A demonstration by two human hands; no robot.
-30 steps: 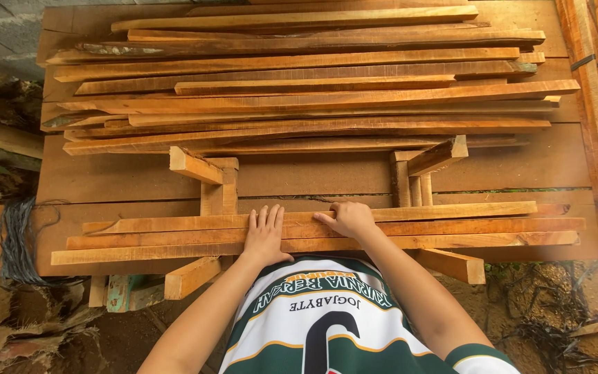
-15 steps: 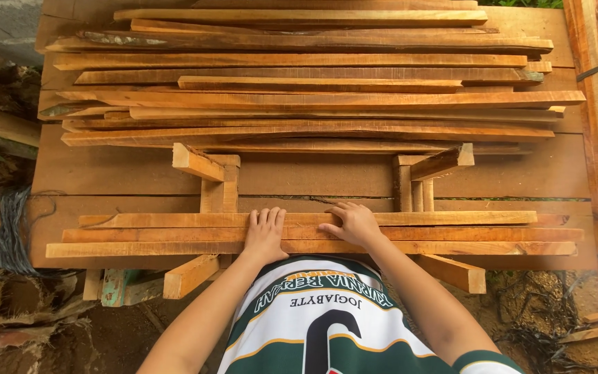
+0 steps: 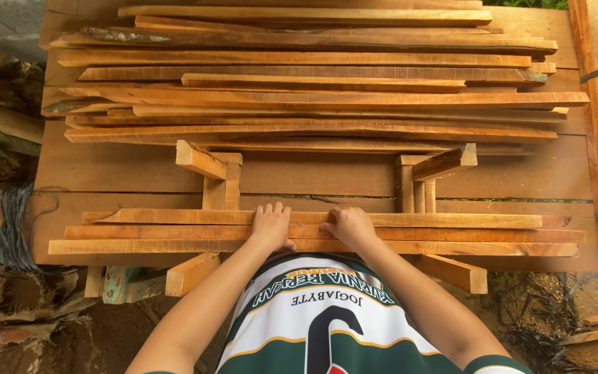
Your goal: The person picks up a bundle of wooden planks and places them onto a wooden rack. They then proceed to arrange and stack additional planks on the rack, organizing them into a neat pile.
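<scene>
Left hand (image 3: 271, 225) lay flat, fingers together, on the near wooden slats (image 3: 313, 232) at the front edge of the tabletop (image 3: 119, 173); right hand (image 3: 351, 227) rested beside it, fingers curled over the same slats. Long, thin and stiff, they probably lift best near the middle.

Both hands (image 3: 311, 227) on near slats (image 3: 174, 232), stack (image 3: 313, 90) beyond

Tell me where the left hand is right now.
In the head view the left hand lies flat on the near wooden slats, left of centre, close beside the right hand.
</scene>
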